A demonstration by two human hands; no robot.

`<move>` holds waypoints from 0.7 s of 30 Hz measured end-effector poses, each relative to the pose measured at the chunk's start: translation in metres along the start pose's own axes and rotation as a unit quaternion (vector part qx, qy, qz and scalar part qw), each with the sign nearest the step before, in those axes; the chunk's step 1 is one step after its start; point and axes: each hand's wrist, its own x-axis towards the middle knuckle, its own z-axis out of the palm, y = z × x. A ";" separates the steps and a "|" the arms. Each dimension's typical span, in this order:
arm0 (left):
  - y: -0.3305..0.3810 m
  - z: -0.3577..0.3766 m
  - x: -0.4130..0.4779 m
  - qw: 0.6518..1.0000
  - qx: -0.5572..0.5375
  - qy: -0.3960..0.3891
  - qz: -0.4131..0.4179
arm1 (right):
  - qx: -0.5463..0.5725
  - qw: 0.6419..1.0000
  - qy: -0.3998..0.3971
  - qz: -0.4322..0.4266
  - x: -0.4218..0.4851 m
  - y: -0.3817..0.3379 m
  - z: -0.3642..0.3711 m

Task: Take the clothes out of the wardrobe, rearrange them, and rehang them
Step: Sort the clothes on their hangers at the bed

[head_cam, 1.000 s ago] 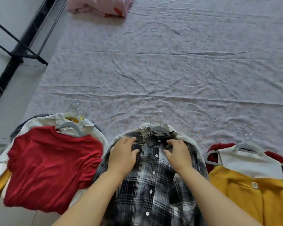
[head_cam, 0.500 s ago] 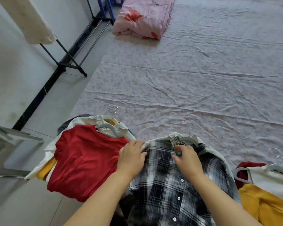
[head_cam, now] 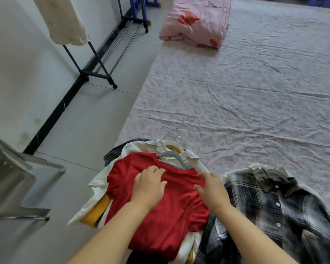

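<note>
A wrinkled pale sheet spreads beyond the red T-shirt, which tops a clothes pile. A plaid shirt lies just right of it. The left hand pinches its cloth below the neckline. The right hand spreads straight fingers over its shoulder. A grey hanger sticks out of its neck.

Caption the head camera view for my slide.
Left hand and right hand over a red T-shirt topping a pile, plaid shirt beside it.
</note>
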 end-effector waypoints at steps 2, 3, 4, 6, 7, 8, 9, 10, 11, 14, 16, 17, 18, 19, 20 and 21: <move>-0.032 -0.007 0.010 1.000 0.007 -0.009 0.010 | -0.001 1.000 -0.022 0.018 0.010 -0.022 0.029; -0.045 -0.009 0.015 1.000 0.007 -0.013 0.012 | -0.004 0.999 -0.035 0.026 0.015 -0.030 0.041; -0.057 -0.009 0.019 1.000 0.004 -0.019 0.013 | -0.007 0.998 -0.049 0.035 0.020 -0.036 0.052; -0.074 -0.005 0.028 0.999 -0.001 -0.032 0.018 | -0.021 0.996 -0.066 0.050 0.031 -0.042 0.068; -0.080 -0.001 0.033 0.999 -0.008 -0.034 0.020 | -0.031 0.996 -0.069 0.056 0.039 -0.041 0.073; -0.085 0.004 0.038 0.999 -0.016 -0.035 0.021 | -0.042 0.995 -0.072 0.063 0.049 -0.040 0.078; -0.089 0.009 0.043 0.999 -0.025 -0.035 0.023 | -0.054 0.993 -0.073 0.069 0.060 -0.038 0.082; -0.092 0.015 0.048 0.999 -0.029 -0.037 0.025 | -0.062 0.993 -0.072 0.075 0.071 -0.036 0.086; -0.096 0.021 0.054 0.998 -0.030 -0.040 0.026 | -0.069 0.992 -0.069 0.078 0.084 -0.033 0.091; -0.107 0.043 0.072 0.998 -0.049 -0.031 0.024 | -0.081 0.992 -0.055 0.079 0.123 -0.026 0.106; -0.110 0.057 0.082 0.997 -0.064 -0.024 0.029 | -0.094 0.993 -0.031 0.071 0.150 -0.020 0.117; -0.111 0.065 0.086 0.997 -0.064 -0.026 0.034 | -0.102 0.993 -0.017 0.064 0.161 -0.018 0.123; -0.113 0.072 0.090 0.997 -0.059 -0.030 0.038 | -0.107 0.992 -0.003 0.059 0.172 -0.016 0.130; -0.114 0.078 0.093 0.997 -0.058 -0.031 0.040 | -0.116 0.992 0.009 0.057 0.181 -0.014 0.136; -0.115 0.083 0.096 0.997 -0.057 -0.032 0.043 | -0.128 0.990 0.019 0.057 0.189 -0.013 0.143; -0.117 0.089 0.099 0.997 -0.057 -0.031 0.047 | -0.143 0.988 0.028 0.055 0.196 -0.011 0.149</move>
